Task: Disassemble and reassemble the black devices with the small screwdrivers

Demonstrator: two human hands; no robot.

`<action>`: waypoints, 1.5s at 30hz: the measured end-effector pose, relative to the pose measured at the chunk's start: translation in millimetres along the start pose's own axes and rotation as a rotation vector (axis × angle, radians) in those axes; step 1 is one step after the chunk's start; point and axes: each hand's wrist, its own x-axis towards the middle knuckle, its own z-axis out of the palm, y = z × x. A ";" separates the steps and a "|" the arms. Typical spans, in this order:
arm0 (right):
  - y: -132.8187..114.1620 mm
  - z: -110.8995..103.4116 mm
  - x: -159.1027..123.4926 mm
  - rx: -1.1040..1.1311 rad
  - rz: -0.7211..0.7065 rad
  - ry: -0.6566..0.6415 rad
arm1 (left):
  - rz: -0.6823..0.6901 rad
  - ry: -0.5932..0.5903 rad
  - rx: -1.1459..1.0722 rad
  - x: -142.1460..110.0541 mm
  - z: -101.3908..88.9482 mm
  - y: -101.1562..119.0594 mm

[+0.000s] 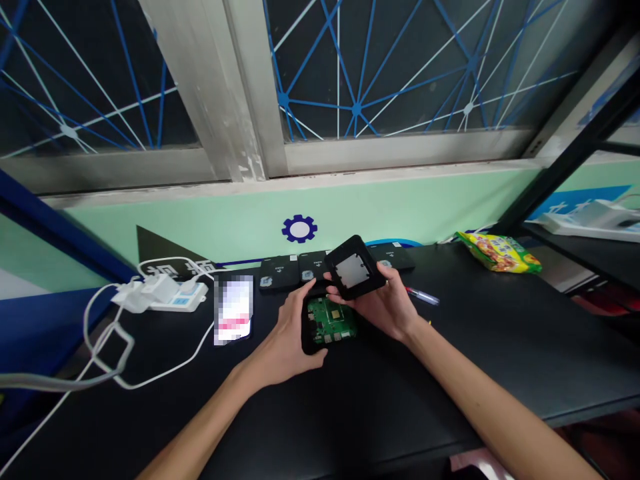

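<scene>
A green circuit board (333, 321) with metal ports along its near edge sits in front of me, low over the black table. My left hand (290, 337) curls around its left side, with fingers behind and thumb at the near edge. Whether the board rests on the table or in a black base is hard to tell. In my right hand (393, 307) is a square black plastic cover (355, 267), tilted above the board's far right corner. Its inner face, with a pale grey square panel in the middle, is turned to me.
Several flat black boxes (279, 274) line the back of the table (500, 333). A phone (233, 310) lies left of them, near a white power strip (175, 295) with looping cables. A pen (424, 297) and a yellow-green snack bag (500, 253) are on the right.
</scene>
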 end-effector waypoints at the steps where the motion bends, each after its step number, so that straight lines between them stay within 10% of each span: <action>1: 0.2 -1.7 -0.2 -0.031 -0.028 0.006 | -0.021 -0.009 -0.005 0.5 -0.6 -1.3; 12: -3.4 -11.9 -7.9 -1.018 -0.222 -0.253 | -0.036 0.017 -0.142 4.5 -8.0 -9.3; 45: -1.6 -7.5 -13.8 -1.301 -0.243 -0.378 | -0.058 -0.088 -0.144 4.7 -11.9 -10.7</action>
